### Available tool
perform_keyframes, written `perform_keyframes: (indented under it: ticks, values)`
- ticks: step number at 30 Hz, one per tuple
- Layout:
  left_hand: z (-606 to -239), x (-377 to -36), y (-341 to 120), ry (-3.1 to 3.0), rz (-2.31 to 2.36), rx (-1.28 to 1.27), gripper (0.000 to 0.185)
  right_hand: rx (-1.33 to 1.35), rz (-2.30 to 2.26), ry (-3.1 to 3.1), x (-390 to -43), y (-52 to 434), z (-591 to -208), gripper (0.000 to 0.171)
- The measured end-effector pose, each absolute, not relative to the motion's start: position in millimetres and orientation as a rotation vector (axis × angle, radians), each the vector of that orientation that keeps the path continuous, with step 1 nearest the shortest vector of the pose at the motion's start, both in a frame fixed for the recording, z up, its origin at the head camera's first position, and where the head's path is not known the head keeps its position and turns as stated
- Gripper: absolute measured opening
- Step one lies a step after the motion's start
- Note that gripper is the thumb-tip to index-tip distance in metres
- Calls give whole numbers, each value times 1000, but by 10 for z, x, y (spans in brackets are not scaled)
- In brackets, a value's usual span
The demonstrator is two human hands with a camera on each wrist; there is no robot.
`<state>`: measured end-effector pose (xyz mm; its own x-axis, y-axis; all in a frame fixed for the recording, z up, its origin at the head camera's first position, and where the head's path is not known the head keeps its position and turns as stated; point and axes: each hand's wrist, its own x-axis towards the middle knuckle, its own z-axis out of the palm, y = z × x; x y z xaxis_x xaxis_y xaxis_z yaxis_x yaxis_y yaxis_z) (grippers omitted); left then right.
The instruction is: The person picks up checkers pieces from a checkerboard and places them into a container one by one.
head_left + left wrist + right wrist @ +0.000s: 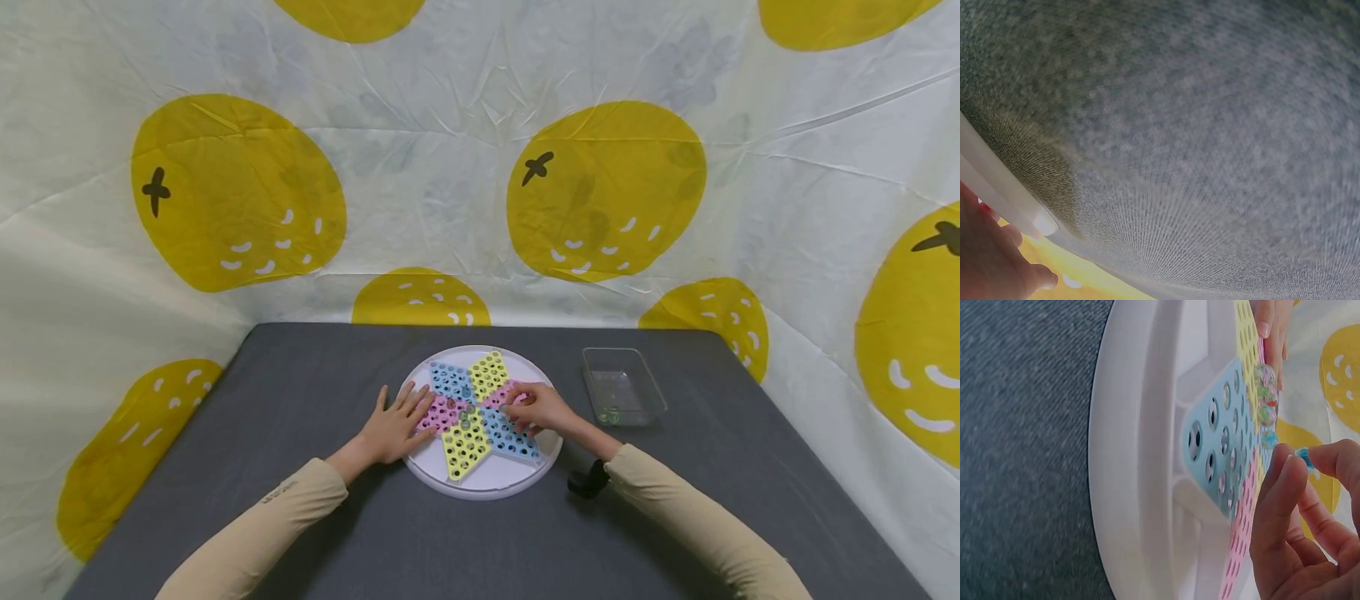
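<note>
A round white Chinese checkers board lies on the dark table, its star points holed in blue, yellow and pink. In the right wrist view, my right hand pinches a blue marble between thumb and forefinger, just above the board. The head view shows that right hand over the board's right side. My left hand rests with spread fingers on the left edge and pink section. Several clear and coloured marbles sit near the star's middle. The left wrist view catches only part of the left hand by the rim.
A clear rectangular container stands right of the board, with a few greenish marbles in its near corner. The dark tabletop surrounds both. A white curtain with yellow fruit shapes hangs behind.
</note>
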<state>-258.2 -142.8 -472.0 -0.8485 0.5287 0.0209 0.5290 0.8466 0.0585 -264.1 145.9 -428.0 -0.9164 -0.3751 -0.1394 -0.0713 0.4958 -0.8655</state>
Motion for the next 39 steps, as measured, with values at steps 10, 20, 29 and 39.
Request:
perform_keyframes:
  ticks: [10, 20, 29, 39]
  values:
    - [-4702, -2569, -1420, -2978, -110, -875, 63, -276, -1372, 2486, -2674, 1609, -4224, 16]
    - [-4715, -2576, -1427, -2973, -112, -882, 62, -266, -1358, 2526, -2698, 1784, -4227, 17]
    - [-4711, -2574, -1420, -2976, -122, -872, 62, -200, -1339, 2573, -2687, 1952, -4160, 19]
    - [-4694, -2564, -1419, -2971, -138, -878, 62, -143, -1382, 2588, -2661, 2161, -4093, 22]
